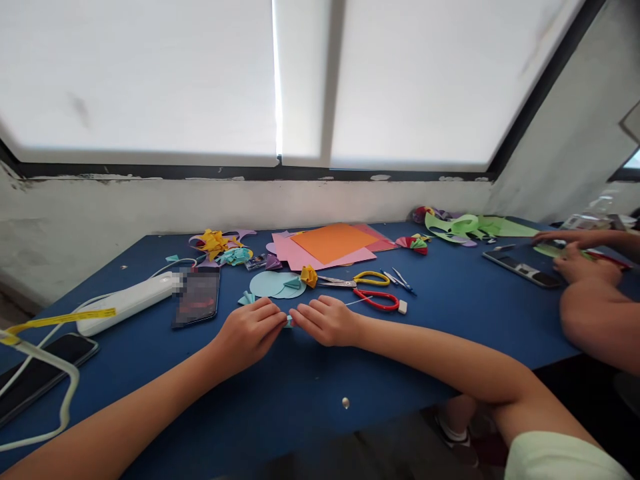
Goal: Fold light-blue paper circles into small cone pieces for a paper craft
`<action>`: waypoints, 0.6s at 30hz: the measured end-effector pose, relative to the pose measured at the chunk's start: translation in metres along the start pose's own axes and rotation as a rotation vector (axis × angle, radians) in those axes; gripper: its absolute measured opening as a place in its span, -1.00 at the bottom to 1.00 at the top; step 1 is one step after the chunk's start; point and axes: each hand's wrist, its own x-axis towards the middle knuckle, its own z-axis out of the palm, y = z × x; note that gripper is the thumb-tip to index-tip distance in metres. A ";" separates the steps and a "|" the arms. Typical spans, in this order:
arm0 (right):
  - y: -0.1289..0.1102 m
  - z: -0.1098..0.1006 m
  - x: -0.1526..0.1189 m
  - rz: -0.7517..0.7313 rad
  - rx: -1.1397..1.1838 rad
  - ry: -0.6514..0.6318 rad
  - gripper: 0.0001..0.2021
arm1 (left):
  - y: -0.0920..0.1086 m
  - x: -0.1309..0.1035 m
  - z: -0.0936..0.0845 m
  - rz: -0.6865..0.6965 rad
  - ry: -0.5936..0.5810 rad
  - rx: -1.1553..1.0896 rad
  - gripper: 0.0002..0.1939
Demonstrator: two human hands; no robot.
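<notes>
Between my fingertips is a small piece of light blue paper (289, 322), mostly hidden by them. My left hand (253, 331) pinches it from the left, and my right hand (327, 321) from the right. Just beyond lie light blue paper circles (270, 285) with a folded blue piece (292, 284) on top. Another folded blue piece (247, 298) sits beside my left hand. A folded yellow paper piece (309, 276) rests by the tips of the scissors (345, 283), which have one yellow and one red handle.
Coloured paper sheets (335, 243) lie at the back, with scraps (215, 245) to their left. A compass (399, 280) and an eraser (403, 307) are near the scissors. Left are a phone (197, 297) and a white power strip (133, 303). Another person's hands (573, 263) work at right.
</notes>
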 end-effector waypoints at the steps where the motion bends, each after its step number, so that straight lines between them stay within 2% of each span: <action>1: 0.001 0.001 -0.001 -0.002 0.003 -0.012 -0.82 | -0.001 0.000 0.000 0.015 -0.002 0.002 -0.86; 9: 0.006 0.001 -0.002 -0.038 0.010 -0.036 -0.83 | 0.000 -0.001 0.000 0.018 0.011 -0.020 -0.87; 18: 0.002 -0.004 0.001 -0.119 0.003 0.032 -0.86 | 0.011 0.003 0.001 -0.132 0.023 -0.121 -0.89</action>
